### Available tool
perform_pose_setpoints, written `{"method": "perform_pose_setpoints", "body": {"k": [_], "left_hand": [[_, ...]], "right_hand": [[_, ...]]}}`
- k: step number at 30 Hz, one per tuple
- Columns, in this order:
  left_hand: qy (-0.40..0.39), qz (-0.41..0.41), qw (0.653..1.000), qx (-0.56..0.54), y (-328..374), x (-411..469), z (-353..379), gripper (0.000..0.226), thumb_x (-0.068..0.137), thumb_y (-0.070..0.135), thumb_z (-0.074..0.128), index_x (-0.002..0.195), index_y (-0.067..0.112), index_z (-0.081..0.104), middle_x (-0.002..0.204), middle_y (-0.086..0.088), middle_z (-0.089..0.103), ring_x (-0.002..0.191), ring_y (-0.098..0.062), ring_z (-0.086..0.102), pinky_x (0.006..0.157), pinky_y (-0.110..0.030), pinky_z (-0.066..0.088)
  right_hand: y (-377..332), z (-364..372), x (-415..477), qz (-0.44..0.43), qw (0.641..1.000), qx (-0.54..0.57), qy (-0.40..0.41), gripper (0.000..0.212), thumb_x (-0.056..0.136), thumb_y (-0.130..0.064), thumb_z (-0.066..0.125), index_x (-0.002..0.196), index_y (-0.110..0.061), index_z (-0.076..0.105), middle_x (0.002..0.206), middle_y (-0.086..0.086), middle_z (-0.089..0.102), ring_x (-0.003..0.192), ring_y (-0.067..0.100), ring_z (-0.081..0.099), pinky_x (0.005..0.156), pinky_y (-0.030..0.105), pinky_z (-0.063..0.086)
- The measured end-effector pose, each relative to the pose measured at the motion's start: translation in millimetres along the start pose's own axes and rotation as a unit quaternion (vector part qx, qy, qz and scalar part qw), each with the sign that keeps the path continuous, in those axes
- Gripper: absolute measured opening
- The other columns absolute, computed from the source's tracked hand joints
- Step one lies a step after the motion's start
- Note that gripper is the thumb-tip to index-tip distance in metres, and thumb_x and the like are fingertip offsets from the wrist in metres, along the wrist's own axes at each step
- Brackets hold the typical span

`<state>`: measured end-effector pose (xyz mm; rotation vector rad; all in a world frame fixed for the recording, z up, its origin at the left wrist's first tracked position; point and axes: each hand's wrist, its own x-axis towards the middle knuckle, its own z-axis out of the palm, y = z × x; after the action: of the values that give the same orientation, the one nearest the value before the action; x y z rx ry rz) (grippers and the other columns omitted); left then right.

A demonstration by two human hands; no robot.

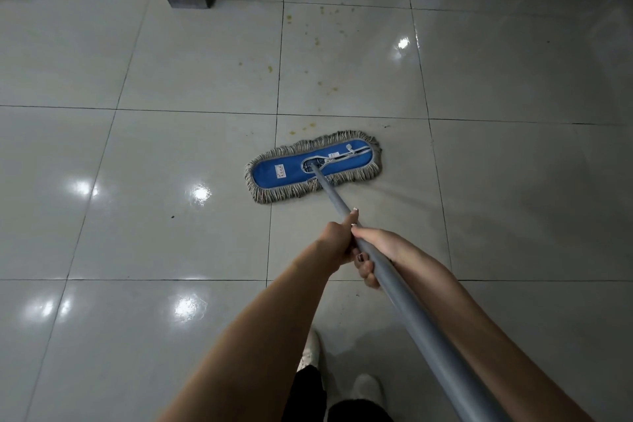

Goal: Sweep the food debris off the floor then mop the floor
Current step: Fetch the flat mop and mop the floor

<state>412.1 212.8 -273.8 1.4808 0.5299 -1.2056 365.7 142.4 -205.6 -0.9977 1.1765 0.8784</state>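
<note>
Now left grip (337, 240) and right grip (378, 245), touching, curl round the grey mop handle (335, 196). Its blue mop head (291, 169) lies flat on the floor (164, 154), yellow food specks (333, 90) at its twelve o'clock.

The floor (191, 55) is glossy, smooth tile. On it, the mop head (313, 166) is blue cloth fringed with rough yarn. Its handle (411, 305) looks smooth, matt grey.

left hand (337, 239): grips mop handle (412, 319), thumb along it | right hand (378, 245): fingers (367, 269) wrapped, just beside | both arms outstretched
</note>
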Motion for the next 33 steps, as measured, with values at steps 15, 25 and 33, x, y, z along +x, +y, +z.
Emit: {"method": "perform_pose_setpoints", "body": {"k": [15,25,33], "left_hand": [[0.005,-0.007,1.000,-0.023,112.7,50.5,-14.7,0.030,0.099,0.025,0.042,0.073,0.011,0.046,0.062,-0.008,0.045,0.030,-0.010,0.047,0.028,-0.010,0.029],[0.045,-0.014,0.999,-0.021,231.6,111.7,-30.4,0.038,0.096,0.030,0.048,0.069,0.004,0.045,0.056,-0.009,0.044,0.020,-0.008,0.043,0.027,-0.009,0.029],[0.031,-0.014,0.999,-0.039,311.1,142.2,-63.0,0.037,0.098,0.027,0.045,0.069,0.003,0.043,0.044,-0.008,0.047,0.018,-0.008,0.042,0.027,-0.009,0.029]], "right_hand": [[-118.9,1.5,30.1,-0.006,0.999,-0.034,-0.026,0.049,0.093,-0.048,0.044,0.060,-0.013,0.039,0.034,-0.002,0.039,0.022,0.007,0.040,0.028,0.011,0.033],[-248.5,1.7,60.0,-0.016,0.998,-0.049,-0.030,0.051,0.090,-0.051,0.049,0.056,-0.013,0.042,0.037,-0.002,0.043,0.025,0.007,0.042,0.031,0.012,0.035],[-336.7,27.4,74.7,-0.015,0.998,-0.063,-0.022,0.052,0.091,-0.051,0.047,0.055,-0.013,0.042,0.035,-0.002,0.043,0.024,0.008,0.042,0.029,0.012,0.035]]}}
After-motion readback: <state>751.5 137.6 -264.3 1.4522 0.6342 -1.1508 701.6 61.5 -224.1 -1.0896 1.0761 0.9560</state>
